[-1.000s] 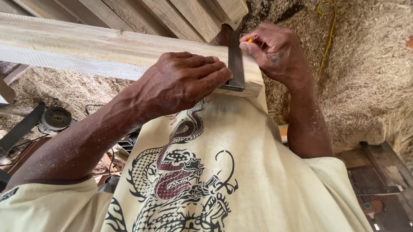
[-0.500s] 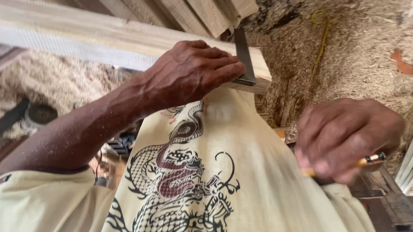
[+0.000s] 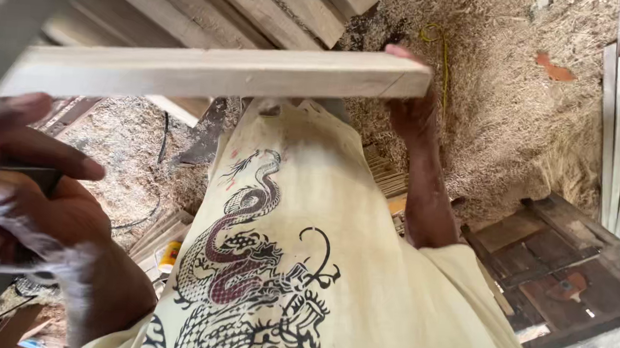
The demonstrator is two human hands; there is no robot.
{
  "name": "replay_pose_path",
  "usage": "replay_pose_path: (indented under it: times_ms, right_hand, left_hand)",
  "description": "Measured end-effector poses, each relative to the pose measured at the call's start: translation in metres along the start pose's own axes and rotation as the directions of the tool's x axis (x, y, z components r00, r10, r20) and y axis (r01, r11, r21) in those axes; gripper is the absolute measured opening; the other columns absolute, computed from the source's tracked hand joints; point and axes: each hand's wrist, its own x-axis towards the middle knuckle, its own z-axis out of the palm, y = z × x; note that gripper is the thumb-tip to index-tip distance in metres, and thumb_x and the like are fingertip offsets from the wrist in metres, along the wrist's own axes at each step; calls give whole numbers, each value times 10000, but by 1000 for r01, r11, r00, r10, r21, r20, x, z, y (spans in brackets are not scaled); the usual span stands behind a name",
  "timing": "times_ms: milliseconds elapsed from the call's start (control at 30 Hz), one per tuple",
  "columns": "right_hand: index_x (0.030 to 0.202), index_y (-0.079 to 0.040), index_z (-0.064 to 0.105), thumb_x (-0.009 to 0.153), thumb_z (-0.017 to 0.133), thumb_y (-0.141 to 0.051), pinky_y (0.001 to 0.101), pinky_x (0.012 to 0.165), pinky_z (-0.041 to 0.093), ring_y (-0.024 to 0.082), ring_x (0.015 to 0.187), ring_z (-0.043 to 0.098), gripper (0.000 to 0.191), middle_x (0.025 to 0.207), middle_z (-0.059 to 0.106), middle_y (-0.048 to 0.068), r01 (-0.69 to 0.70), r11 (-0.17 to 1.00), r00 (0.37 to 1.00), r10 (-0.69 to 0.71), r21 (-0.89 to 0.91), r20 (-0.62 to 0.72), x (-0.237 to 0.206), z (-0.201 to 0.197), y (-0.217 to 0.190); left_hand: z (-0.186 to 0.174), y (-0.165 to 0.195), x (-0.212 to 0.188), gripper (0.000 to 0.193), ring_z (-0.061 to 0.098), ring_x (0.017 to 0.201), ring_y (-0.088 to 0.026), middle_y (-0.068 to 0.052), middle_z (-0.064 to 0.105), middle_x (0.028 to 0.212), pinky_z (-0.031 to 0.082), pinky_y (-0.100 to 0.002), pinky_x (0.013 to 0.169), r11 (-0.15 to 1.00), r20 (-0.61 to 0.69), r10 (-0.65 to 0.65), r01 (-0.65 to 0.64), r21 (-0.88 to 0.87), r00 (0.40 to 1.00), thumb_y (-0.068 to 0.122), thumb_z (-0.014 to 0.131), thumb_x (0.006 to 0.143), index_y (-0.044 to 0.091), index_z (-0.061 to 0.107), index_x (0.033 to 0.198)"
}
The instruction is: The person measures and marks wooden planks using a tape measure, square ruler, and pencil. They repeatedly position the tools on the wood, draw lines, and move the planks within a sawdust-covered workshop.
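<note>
Plank (image 3: 215,73) end gripped by right hand (image 3: 410,112) fingers beneath.

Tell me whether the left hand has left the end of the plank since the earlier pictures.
Yes. The left hand has come off the plank and now sits low at the left, below it, holding a dark metal tool.

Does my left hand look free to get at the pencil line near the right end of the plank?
Probably not right away. The left hand is down at the near left, already closed on a dark flat tool, and the right hand grips the plank by the pencil line.
</note>
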Motion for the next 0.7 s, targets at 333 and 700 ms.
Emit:
replay_pose_path:
  times_ms: [333, 700]
  right_hand:
    - [1295, -175, 681, 975, 510, -765, 289, 394, 309, 139, 527, 331, 693, 691, 396, 3, -638, 770, 745, 615, -9, -258, -41, 30, 16]
    - [1483, -106, 515, 1073, 547, -519, 304, 733, 655, 245, 1140, 648, 583, 1336, 609, 122, -450, 873, 810, 487, 187, -327, -47, 55, -28]
  left_hand:
    - [-50, -43, -26, 335, 557, 474, -80, -214, 784, 1053, 437, -236, 456, 968, -242, 98, -149, -203, 965, 374, 614, 1125, 85, 501, 1252]
    - [-66, -46, -94, 228, 693, 1003, -155, -87, 703, 1290, 604, -244, 640, 783, 69, 59, -3, -622, 996, 154, 580, 1125, 198, 587, 1348]
